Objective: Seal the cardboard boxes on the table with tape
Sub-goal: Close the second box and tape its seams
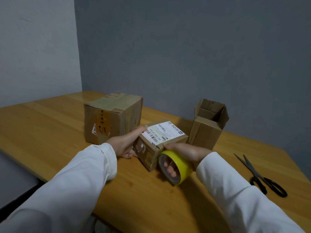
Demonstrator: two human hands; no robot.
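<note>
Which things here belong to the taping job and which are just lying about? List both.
Job: small labelled box, held by the left hand; yellow tape roll, on the right hand; large box; open-topped box.
Lying about: scissors on the table, untouched but probably useful.

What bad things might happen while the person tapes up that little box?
The small box is held only at its edges by the left hand, so it may slide or tip when tape is pulled. The right hand has fingers through the yellow tape roll while the thumb presses the box, so the strip might go on crooked. The scissors lie near the right sleeve, which could knock them off the table.
</note>
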